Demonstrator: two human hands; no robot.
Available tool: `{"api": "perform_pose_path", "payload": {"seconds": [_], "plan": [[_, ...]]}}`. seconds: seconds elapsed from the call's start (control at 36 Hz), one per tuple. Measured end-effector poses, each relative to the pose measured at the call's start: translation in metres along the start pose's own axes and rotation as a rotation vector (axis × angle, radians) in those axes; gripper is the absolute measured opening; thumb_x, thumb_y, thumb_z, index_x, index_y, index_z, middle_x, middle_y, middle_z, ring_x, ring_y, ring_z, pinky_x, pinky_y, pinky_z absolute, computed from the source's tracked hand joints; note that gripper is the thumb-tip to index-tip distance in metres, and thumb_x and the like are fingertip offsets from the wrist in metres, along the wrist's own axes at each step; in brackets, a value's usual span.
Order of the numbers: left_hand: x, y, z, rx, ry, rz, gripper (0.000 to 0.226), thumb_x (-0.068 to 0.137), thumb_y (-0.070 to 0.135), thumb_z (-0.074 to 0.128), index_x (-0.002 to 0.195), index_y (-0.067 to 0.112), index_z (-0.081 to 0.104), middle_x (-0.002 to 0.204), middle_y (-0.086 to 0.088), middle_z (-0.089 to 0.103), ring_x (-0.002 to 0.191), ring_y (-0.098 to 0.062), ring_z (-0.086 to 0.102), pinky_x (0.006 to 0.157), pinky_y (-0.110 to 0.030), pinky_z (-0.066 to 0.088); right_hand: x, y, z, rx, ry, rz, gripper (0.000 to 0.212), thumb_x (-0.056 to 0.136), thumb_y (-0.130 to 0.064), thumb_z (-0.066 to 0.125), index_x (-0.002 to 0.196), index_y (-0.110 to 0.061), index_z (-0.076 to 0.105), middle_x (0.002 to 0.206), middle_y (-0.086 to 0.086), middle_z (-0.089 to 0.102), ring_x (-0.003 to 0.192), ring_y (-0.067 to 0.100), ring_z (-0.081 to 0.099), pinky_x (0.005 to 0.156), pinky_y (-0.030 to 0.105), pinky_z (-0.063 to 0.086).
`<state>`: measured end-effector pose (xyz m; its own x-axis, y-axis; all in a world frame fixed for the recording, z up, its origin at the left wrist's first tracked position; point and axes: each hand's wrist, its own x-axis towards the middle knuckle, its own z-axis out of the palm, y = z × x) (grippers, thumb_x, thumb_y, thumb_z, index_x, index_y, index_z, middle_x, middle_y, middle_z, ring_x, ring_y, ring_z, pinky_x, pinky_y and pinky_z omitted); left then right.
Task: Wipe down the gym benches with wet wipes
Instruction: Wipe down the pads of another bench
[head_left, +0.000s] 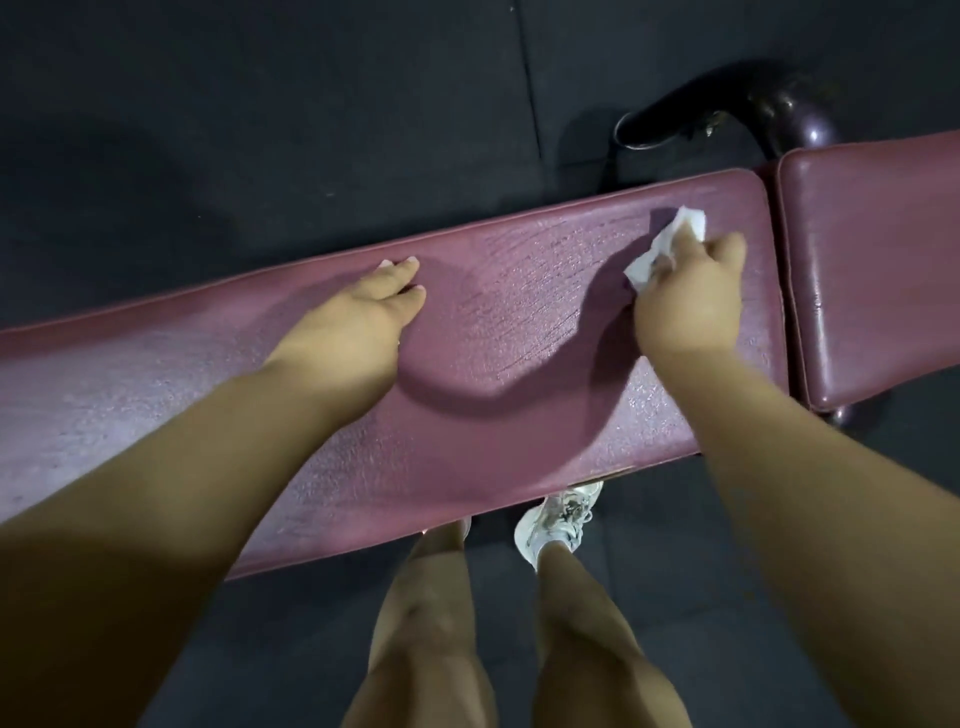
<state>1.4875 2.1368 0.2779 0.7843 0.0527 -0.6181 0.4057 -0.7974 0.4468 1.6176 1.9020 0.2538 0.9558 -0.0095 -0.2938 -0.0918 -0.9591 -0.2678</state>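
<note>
Head: crumpled wipe (670, 241), cracked bench pad (509, 332)

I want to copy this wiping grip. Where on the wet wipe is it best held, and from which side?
Grip the bunched near part of the wet wipe from above, as the right hand does. Its loose end fans out flat on the long bench pad, leaving wiping surface beyond the fingers.

A gym is indicated. A long maroon padded bench (493, 332), upholstered in cracked, worn vinyl with piped edges, is seen across the middle, and a second matching pad (872, 270) is set just beside it at 3 o'clock. A curved dark metal frame tube (769, 104) is seen at 1 o'clock. Dark rubber mat flooring (260, 104) with visible seams is laid all around, from 9 to 12 o'clock.
</note>
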Motion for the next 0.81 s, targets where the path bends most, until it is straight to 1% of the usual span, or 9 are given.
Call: {"api": "perform_pose_path", "payload": {"seconds": [0.08, 0.25, 0.31, 0.36, 0.44, 0.53, 0.58, 0.75, 0.81], "plan": [[-0.009, 0.000, 0.006, -0.004, 0.006, -0.031, 0.065, 0.090, -0.006, 0.035, 0.148, 0.022, 0.026, 0.157, 0.015, 0.004, 0.143, -0.001, -0.002, 0.116, -0.021, 0.004, -0.039, -0.023, 0.025, -0.022, -0.082, -0.075, 0.047, 0.088, -0.005, 0.047, 0.135, -0.005, 0.044, 0.133, 0.016, 0.034, 0.094, 0.034, 0.054, 0.091, 0.040, 0.045], [-0.038, -0.013, 0.023, 0.033, 0.017, -0.023, 0.061, 0.089, -0.004, 0.043, 0.145, 0.017, 0.034, 0.157, 0.006, 0.012, 0.145, -0.015, 0.004, 0.118, -0.034, 0.014, -0.120, -0.033, 0.051, -0.126, -0.444, -1.034, 0.046, 0.088, -0.018, 0.033, 0.127, -0.011, 0.056, 0.098, 0.006, 0.057, 0.074, 0.032, 0.058, 0.053, 0.034, 0.047], [-0.048, -0.015, 0.029, 0.034, 0.024, -0.046, 0.060, 0.088, -0.005, 0.043, 0.144, 0.017, 0.036, 0.157, 0.007, 0.015, 0.145, -0.019, 0.007, 0.117, -0.039, 0.019, -0.106, -0.019, 0.042, -0.146, -0.412, -0.956, 0.027, 0.098, -0.033, 0.035, 0.113, -0.027, 0.056, 0.082, -0.014, 0.055, 0.079, 0.017, 0.059, 0.060, 0.024, 0.036], [-0.058, -0.014, 0.034, 0.061, 0.014, -0.074, 0.061, 0.089, -0.005, 0.042, 0.145, 0.019, 0.035, 0.157, 0.008, 0.013, 0.145, -0.020, 0.007, 0.116, -0.037, 0.021, -0.081, -0.003, 0.028, -0.187, -0.284, -0.679, 0.017, 0.098, -0.041, 0.042, 0.106, -0.030, 0.052, 0.085, -0.013, 0.055, 0.080, 0.013, 0.058, 0.062, 0.022, 0.034], [-0.068, -0.011, 0.044, 0.088, -0.008, -0.101, 0.064, 0.090, -0.007, 0.037, 0.147, 0.020, 0.028, 0.158, 0.010, 0.002, 0.146, -0.018, -0.001, 0.116, -0.033, 0.020, -0.057, 0.016, 0.015, -0.104, -0.112, -0.196, 0.034, 0.092, -0.011, 0.047, 0.126, -0.009, 0.047, 0.121, 0.011, 0.042, 0.088, 0.034, 0.054, 0.076, 0.036, 0.044], [-0.072, -0.010, 0.054, 0.082, -0.068, -0.118, 0.075, 0.086, -0.013, 0.032, 0.150, 0.023, 0.015, 0.156, 0.011, -0.015, 0.145, -0.018, -0.011, 0.114, -0.030, 0.017, -0.067, 0.014, 0.023, 0.001, -0.016, -0.002, 0.049, 0.089, -0.004, 0.044, 0.138, -0.008, 0.041, 0.127, 0.013, 0.035, 0.083, 0.032, 0.052, 0.087, 0.042, 0.048], [-0.071, -0.012, 0.057, 0.060, -0.117, -0.140, 0.086, 0.081, -0.017, 0.033, 0.150, 0.028, 0.008, 0.154, 0.011, -0.021, 0.145, -0.020, -0.013, 0.115, -0.034, 0.017, -0.097, 0.004, 0.040, -0.007, -0.029, -0.073, 0.054, 0.088, -0.006, 0.046, 0.142, -0.010, 0.038, 0.129, 0.013, 0.035, 0.087, 0.034, 0.054, 0.085, 0.040, 0.044], [-0.069, -0.019, 0.065, 0.054, -0.098, -0.121, 0.091, 0.078, -0.020, 0.034, 0.150, 0.027, 0.006, 0.150, 0.016, -0.027, 0.142, -0.022, -0.019, 0.118, -0.035, 0.011, -0.175, 0.009, 0.071, -0.083, -0.258, -0.908, 0.047, 0.078, -0.012, 0.053, 0.125, -0.010, 0.060, 0.099, 0.012, 0.058, 0.070, 0.033, 0.058, 0.051, 0.033, 0.048], [-0.071, -0.019, 0.068, 0.080, -0.073, -0.100, 0.092, 0.077, -0.022, 0.034, 0.151, 0.025, 0.005, 0.149, 0.016, -0.028, 0.142, -0.021, -0.021, 0.118, -0.034, 0.011, -0.164, 0.020, 0.060, -0.099, -0.199, -0.929, 0.039, 0.086, -0.020, 0.043, 0.118, -0.013, 0.063, 0.094, 0.003, 0.062, 0.069, 0.028, 0.059, 0.054, 0.032, 0.045]]}}
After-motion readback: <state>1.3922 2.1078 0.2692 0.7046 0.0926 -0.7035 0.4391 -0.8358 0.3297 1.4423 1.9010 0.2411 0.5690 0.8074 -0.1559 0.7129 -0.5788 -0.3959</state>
